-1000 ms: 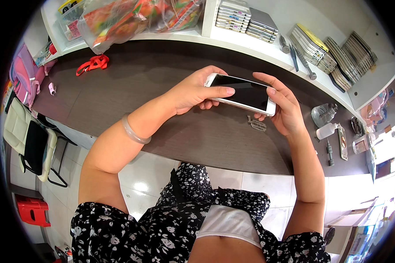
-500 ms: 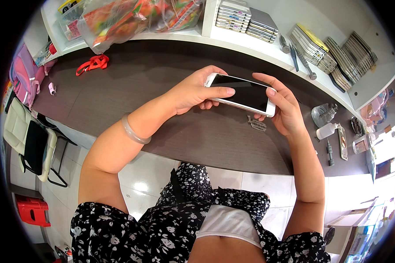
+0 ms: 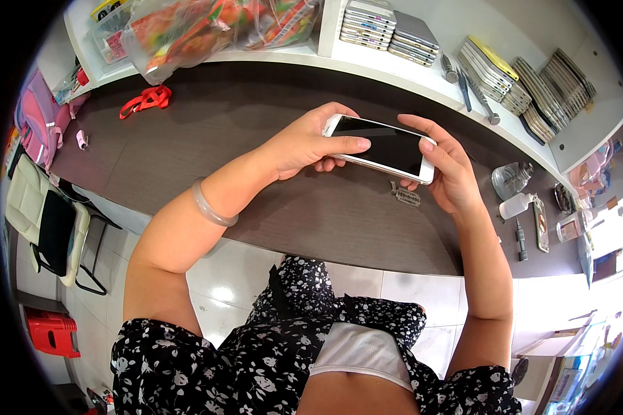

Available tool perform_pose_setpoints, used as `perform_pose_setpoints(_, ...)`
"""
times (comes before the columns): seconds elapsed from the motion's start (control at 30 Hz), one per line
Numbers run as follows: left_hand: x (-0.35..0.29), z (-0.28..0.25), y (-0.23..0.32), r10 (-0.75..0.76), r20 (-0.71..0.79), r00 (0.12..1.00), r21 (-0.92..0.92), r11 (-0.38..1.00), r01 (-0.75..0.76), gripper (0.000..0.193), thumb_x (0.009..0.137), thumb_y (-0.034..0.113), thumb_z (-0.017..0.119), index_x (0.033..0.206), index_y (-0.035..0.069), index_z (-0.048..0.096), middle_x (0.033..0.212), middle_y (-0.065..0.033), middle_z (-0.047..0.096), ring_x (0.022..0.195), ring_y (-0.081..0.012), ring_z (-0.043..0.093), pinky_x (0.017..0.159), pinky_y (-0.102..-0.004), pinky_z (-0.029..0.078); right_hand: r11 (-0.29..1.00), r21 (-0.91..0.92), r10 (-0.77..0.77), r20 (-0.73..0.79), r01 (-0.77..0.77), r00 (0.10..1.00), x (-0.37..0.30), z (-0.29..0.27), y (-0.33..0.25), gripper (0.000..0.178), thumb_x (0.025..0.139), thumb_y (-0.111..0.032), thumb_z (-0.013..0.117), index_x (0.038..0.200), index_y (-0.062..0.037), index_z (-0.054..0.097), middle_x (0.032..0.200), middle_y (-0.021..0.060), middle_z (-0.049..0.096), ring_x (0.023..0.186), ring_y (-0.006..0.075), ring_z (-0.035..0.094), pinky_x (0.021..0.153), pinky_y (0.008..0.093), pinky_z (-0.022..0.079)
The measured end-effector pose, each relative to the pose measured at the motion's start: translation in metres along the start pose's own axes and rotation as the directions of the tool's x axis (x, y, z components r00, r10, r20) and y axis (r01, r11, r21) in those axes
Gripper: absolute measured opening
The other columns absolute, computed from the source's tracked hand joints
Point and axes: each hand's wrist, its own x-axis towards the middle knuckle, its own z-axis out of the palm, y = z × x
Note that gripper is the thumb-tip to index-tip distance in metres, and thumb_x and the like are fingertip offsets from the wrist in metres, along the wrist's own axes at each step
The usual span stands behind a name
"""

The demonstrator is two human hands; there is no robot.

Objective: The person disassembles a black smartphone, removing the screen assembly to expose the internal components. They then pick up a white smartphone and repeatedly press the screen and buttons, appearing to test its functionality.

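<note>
A white smartphone [image 3: 387,146] with a dark screen is held sideways above the dark brown desk [image 3: 311,221]. My left hand [image 3: 318,142] grips its left end, the thumb lying across the screen and other fingers curled beneath. At the right end, my right hand [image 3: 450,166] holds the phone, its thumb on the white border and the index finger raised off the far edge. Below the phone, by my right fingertips, a razor blade [image 3: 406,197] lies flat on the desk. A pale bangle [image 3: 213,207] circles my left forearm.
Stacked phones [image 3: 365,26] and small tools [image 3: 481,100] sit on the white shelf behind. At the right are a glass jar [image 3: 511,181], a white bottle [image 3: 515,206], a screwdriver [image 3: 520,241] and a phone casing [image 3: 540,225]. A red strap [image 3: 145,102] lies far left.
</note>
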Motion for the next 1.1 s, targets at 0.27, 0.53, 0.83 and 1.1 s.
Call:
perform_pose_setpoints(0.27,0.0000,0.0012,0.0011,0.005,0.006,1.000,0.009,1.000,-0.005,0.050,0.084,0.027,0.076,0.123,0.011,0.049,0.068,0.0016,0.053,0.052,-0.0042,0.046,0.043,-0.0189,0.031,1.000,0.003,-0.002,-0.007,0.002,1.000,-0.0007,0.0002,-0.0004,0.048,0.092,-0.020,0.063,0.132,0.0021,0.047,0.094,0.0090,0.068,0.065,0.0135,0.069,0.057,0.0249,0.059)
perform_pose_setpoints(0.53,0.0002,0.0003,0.0007,0.005,0.003,1.000,0.027,1.000,-0.005,0.050,0.084,0.027,0.075,0.123,0.011,0.049,0.069,0.0012,0.054,0.052,-0.0041,0.047,0.043,-0.0185,0.032,1.000,-0.016,0.004,-0.003,-0.004,1.000,-0.0005,-0.0009,0.0002,0.049,0.092,-0.020,0.064,0.132,0.0020,0.047,0.094,0.0096,0.068,0.066,0.0138,0.069,0.056,0.0241,0.058)
perform_pose_setpoints(0.83,0.0006,0.0003,-0.0005,-0.001,-0.002,1.000,0.021,1.000,0.001,0.050,0.084,0.028,0.076,0.122,0.011,0.049,0.069,0.0017,0.054,0.052,-0.0038,0.047,0.043,-0.0185,0.032,1.000,-0.023,0.003,0.002,-0.003,1.000,-0.0004,-0.0009,0.0002,0.049,0.092,-0.021,0.065,0.132,0.0020,0.047,0.095,0.0103,0.068,0.066,0.0142,0.069,0.056,0.0242,0.058)
perform_pose_setpoints(1.1,0.0016,-0.0005,-0.0018,-0.002,0.005,1.000,0.026,1.000,0.002,0.050,0.084,0.028,0.076,0.122,0.011,0.049,0.069,0.0017,0.054,0.052,-0.0038,0.047,0.042,-0.0185,0.032,1.000,-0.022,0.003,0.007,-0.003,1.000,-0.0004,-0.0015,0.0006,0.050,0.092,-0.021,0.065,0.132,0.0023,0.047,0.095,0.0103,0.068,0.066,0.0138,0.069,0.057,0.0247,0.058)
